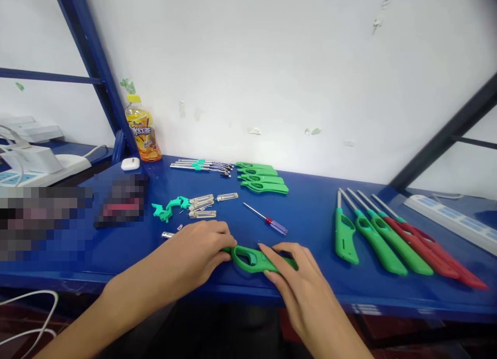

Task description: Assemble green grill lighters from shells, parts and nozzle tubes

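**Two-Handed Hold on the Green Handle Body at the Table's Front Edge**

The green handle body (263, 263) lies sideways just above the front edge of the blue table (310, 214), between the two hands. The left hand (204, 242) pinches its narrow end between thumb and fingers. The right hand (298, 276) grips the wider end, thumb on the near side and fingers across the top and far side. Holding both ends probably keeps the body from rolling or twisting, and it leaves the looped opening exposed, where a teal insert (252, 257) shows. Whether the left fingertips also press on a smaller part cannot be determined; they cover that end.

Loose stock is grouped by type, presumably for quick selection. The metal tubes with wires (194, 166) and the stacked green shells (267, 187) are located at the rear. The teal pieces (171, 209) and the clear parts (202, 214) are located nearer, beyond the left hand. The screwdriver (272, 223) lies beyond the handle body, its grip end toward the right, an orientation that appears to suit the right hand.

At the right, the long-tubed units (382, 250), three green and two red, lie side by side with tubes pointing rearward, apparently set apart from the loose parts.
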